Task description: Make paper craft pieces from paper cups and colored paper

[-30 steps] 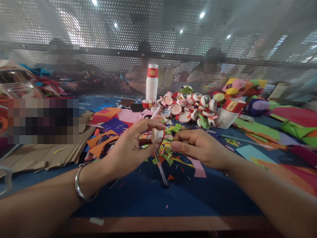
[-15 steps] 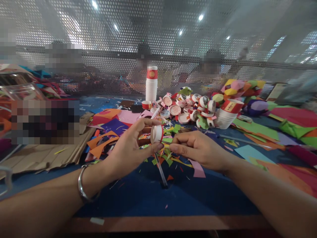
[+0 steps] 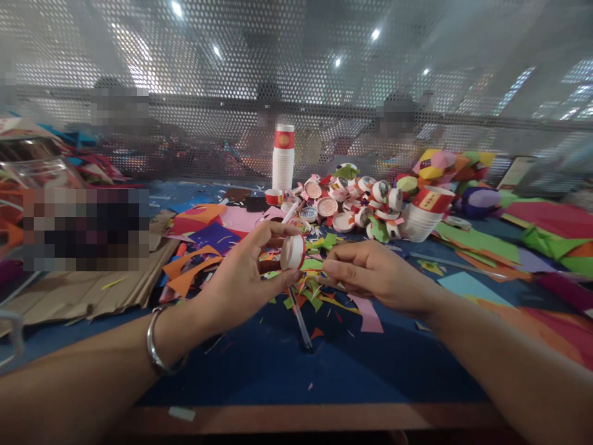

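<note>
My left hand (image 3: 254, 266) grips a short paper cup piece (image 3: 293, 252), white with a red edge, tipped on its side between thumb and fingers. To its right, my right hand (image 3: 364, 272) is closed in a pinch, apart from the cup piece. What its fingertips hold, if anything, is too small to make out. A clear pen (image 3: 301, 324) lies on the blue table below the cup piece. Scattered paper scraps (image 3: 315, 296) in green, orange and pink lie behind and beneath both hands.
A pile of cut cup pieces (image 3: 328, 206) lies behind the hands, between a tall cup stack (image 3: 283, 164) and a leaning stack of cups (image 3: 426, 213). Brown cardboard (image 3: 92, 293) is at left, coloured paper sheets (image 3: 482, 244) at right. A perforated screen (image 3: 315, 80) stands behind.
My right hand has drawn a little to the right, widening the gap to the cup piece. My left hand stays almost in place, still holding the piece.
</note>
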Demonstrator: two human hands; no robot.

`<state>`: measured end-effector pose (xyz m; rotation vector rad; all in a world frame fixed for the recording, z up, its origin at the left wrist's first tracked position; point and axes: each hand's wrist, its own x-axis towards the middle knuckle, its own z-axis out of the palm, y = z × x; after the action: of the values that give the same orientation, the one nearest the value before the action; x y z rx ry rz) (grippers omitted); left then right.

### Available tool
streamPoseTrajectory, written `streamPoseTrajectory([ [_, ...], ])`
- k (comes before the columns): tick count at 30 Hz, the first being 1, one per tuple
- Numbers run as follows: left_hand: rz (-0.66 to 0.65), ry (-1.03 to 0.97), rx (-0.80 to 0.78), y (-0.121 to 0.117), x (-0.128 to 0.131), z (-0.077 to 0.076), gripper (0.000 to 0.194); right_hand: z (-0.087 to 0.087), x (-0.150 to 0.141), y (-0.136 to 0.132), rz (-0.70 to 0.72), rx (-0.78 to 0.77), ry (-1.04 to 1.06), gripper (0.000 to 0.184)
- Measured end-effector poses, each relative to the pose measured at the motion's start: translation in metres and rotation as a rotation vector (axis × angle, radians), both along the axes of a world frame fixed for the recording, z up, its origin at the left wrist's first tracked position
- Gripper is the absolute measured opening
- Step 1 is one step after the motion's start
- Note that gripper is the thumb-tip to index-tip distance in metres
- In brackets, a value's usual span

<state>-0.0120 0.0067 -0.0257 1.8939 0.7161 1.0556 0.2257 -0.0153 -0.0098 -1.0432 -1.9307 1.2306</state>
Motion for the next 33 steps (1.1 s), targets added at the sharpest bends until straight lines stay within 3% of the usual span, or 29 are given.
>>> streamPoseTrajectory([
  [33, 0.046, 0.064, 0.077, -0.0029, -0.0002, -0.0002, 0.045, 0.0017, -0.0013, -0.0019, 0.015, 0.012, -0.028, 0.047],
])
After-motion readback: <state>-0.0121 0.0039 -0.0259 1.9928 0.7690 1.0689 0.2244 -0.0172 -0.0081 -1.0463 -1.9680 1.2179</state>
